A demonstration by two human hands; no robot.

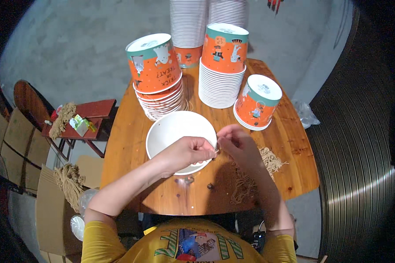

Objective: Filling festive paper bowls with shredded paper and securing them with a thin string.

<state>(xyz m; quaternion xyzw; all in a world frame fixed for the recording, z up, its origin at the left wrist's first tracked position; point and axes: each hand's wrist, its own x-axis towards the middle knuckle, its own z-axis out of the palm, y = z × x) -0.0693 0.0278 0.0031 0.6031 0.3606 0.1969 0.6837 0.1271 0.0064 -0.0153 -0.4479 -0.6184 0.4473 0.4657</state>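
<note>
A white-lined round paper bucket (180,125) lies on the wooden table in front of me, its open mouth facing up toward me. My left hand (193,152) reaches across that mouth, with thumb and fingers pinched at the right side of the rim. Just beside it, my right hand (236,142) has its fingers curled together close to the same spot. A tiny thing shows between the fingertips, too small to name. Tan cords (271,161) lie in a loose bundle next to my right forearm, and more cords (243,186) spread in its shadow.
Upside-down orange paper buckets stand in stacks at the left (156,65), centre (224,52) and right (257,103); cord loops hang from the left one. Taller white stacks (188,22) rise behind. A red bench (90,109) and cardboard box (52,210) with cords are left. Ribbed metal shutter (360,175) right.
</note>
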